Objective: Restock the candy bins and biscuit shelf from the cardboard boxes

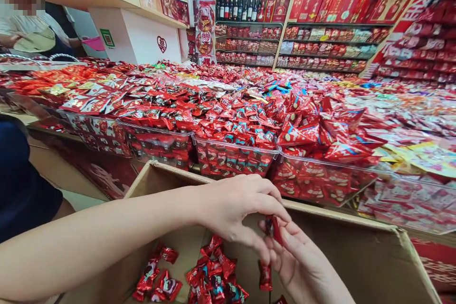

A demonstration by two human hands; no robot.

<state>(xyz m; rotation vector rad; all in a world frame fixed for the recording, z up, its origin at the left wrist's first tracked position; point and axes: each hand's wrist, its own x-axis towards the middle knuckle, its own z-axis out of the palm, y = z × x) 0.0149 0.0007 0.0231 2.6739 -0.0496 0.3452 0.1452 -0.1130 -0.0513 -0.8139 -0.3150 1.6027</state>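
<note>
Both my hands are over an open cardboard box. My right hand comes from the lower right and is closed on a small red-wrapped candy. Arched over from the left, my left hand has its thumb and fingers apart, with its fingertips beside that candy; whether they touch it is hard to tell. Below my left hand, a pile of red candies lies on the box floor. A smaller group sits left of it, and one candy is just below the fingers.
Clear bins heaped with red-wrapped candies line the counter behind the box. Shelves with bottles and red gift boxes stand farther back. A person in white is at the upper left; dark clothing shows at the left edge.
</note>
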